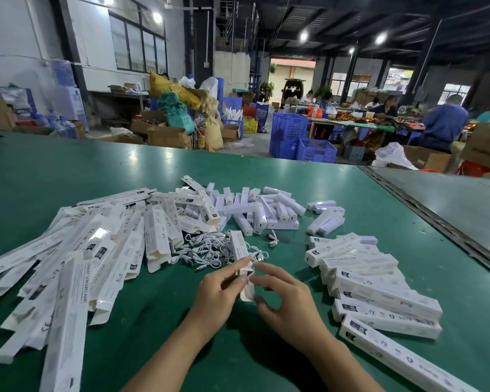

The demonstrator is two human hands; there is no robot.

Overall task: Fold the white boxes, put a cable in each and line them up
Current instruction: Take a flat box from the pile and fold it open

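Observation:
A long white box (239,247) points away from me at the table's middle, its near end flap (247,291) open and hanging down. My left hand (219,290) grips the box's near end from the left. My right hand (285,292) pinches at the same end from the right, fingers curled; a cable plug (259,258) shows just above its fingertips. A tangle of white cables (207,248) lies behind the box. Flat unfolded boxes (77,264) are heaped on the left. Folded boxes (376,290) lie side by side in a row on the right.
White lamp bars (266,213) are piled at the back of the green table (153,321), a few more (326,219) to their right. A metal seam (425,210) runs along the table's right side. Blue crates, cartons and seated workers fill the hall beyond.

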